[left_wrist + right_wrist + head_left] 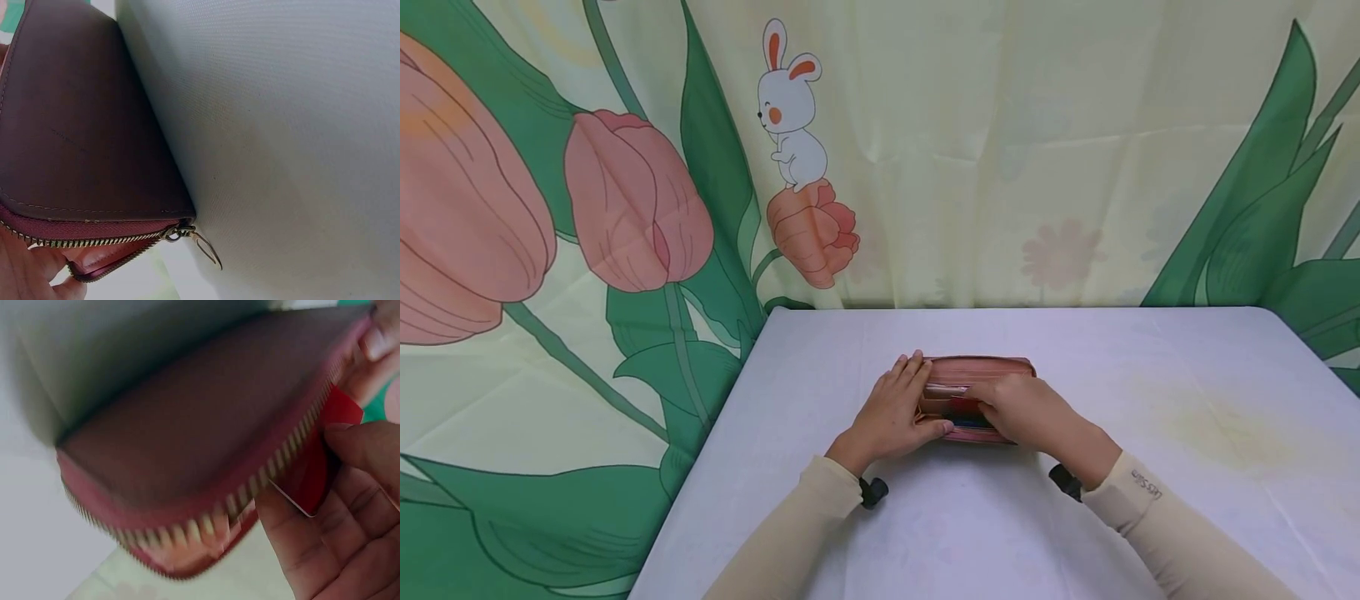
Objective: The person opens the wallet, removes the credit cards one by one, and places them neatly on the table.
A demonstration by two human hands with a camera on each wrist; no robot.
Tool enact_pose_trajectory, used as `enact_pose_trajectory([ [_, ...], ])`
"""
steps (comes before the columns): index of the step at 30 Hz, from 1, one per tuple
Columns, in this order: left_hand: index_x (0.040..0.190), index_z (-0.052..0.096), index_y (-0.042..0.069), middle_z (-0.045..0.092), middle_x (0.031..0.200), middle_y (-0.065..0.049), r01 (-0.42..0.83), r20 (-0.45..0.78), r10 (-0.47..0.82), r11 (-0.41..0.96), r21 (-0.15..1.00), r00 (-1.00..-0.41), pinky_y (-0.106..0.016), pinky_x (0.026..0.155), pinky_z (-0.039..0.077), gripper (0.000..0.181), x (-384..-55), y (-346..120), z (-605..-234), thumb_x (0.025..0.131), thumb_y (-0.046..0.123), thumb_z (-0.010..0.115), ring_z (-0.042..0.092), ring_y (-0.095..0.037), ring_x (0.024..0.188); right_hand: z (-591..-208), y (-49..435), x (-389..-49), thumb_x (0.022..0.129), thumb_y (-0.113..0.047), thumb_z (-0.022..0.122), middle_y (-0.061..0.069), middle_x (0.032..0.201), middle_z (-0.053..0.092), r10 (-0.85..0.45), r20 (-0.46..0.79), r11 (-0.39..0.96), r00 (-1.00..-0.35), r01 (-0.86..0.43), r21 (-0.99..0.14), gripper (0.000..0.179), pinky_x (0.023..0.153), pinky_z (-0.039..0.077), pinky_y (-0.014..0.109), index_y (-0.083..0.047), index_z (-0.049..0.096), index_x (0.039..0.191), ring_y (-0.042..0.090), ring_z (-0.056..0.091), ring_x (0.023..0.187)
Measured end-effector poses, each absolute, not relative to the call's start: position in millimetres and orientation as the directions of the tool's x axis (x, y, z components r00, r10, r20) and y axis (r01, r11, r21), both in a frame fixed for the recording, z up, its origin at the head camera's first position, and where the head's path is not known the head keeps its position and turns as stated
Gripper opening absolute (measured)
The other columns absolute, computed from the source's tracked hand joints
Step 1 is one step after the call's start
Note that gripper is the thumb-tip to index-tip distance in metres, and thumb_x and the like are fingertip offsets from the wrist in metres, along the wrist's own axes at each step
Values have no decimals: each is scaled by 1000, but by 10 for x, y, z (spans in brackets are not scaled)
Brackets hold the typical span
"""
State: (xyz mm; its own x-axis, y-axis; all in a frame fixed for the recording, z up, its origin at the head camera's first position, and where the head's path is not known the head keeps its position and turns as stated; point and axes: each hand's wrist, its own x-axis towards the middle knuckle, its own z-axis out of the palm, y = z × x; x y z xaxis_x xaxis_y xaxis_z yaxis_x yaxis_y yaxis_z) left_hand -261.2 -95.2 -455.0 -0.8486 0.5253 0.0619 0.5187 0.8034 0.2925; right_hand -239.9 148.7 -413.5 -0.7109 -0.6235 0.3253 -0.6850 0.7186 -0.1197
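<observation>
A pink zip-around wallet (981,367) stands unzipped on the table, its mouth facing up and its inner pockets showing. My left hand (891,412) holds its left end, thumb on the near edge and fingers toward the far side. At the right end, my right hand (1030,410) reaches into the opening. Between thumb and fingers it pinches a red card (309,465), partly inside the wallet in the right wrist view. The left wrist view shows the wallet's outer panel (87,125), brass zip teeth and a zip pull (206,251) hanging at the corner.
A white cloth covers the table (1150,375), with a yellowish stain at the right. Behind it hangs a curtain (962,167) printed with tulips and a rabbit. A black wrist camera strap (872,492) shows at the left cuff.
</observation>
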Motion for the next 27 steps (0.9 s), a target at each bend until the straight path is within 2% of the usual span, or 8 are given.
enact_pose_trajectory([
  [6,168,18,11,9,176,-7,516,62,522,807,287,-851,-49,128,16,100,-2629,-954,-4571,96,70,55,9,-32,162,-3950,1664,-2461,90,3,68,-6,81,70,-549,320,713,-772,-632,-303,22,62,50,30,-11,75,104,8,53,66],
  [10,168,17,12,9,176,-6,514,62,520,806,294,-852,-49,128,15,101,-2631,-956,-4576,96,70,56,7,-30,162,-3858,1863,-2550,92,5,63,2,88,75,-480,362,697,-799,-598,-396,26,60,51,27,-4,74,114,9,64,68],
  [14,168,18,11,9,176,-8,513,66,518,806,296,-853,-49,128,16,101,-2623,-968,-4579,95,70,56,7,-30,162,-3808,2114,-2673,95,4,58,12,93,77,-361,377,701,-853,-515,-494,25,57,50,28,1,71,117,20,72,75],
  [20,168,18,10,9,175,-8,508,61,515,809,297,-855,-50,128,17,101,-2607,-983,-4567,95,70,57,8,-30,162,-3901,2509,-2895,102,-4,52,27,107,73,-140,250,711,-958,-273,-648,30,62,61,31,5,64,129,36,75,87],
  [27,168,18,11,10,176,-7,516,60,524,802,301,-850,-49,128,17,101,-2618,-957,-4561,96,70,56,9,-30,162,-4152,2945,-3077,100,-7,46,36,119,63,2,48,701,-999,-33,-713,45,70,64,41,10,50,141,41,70,96],
])
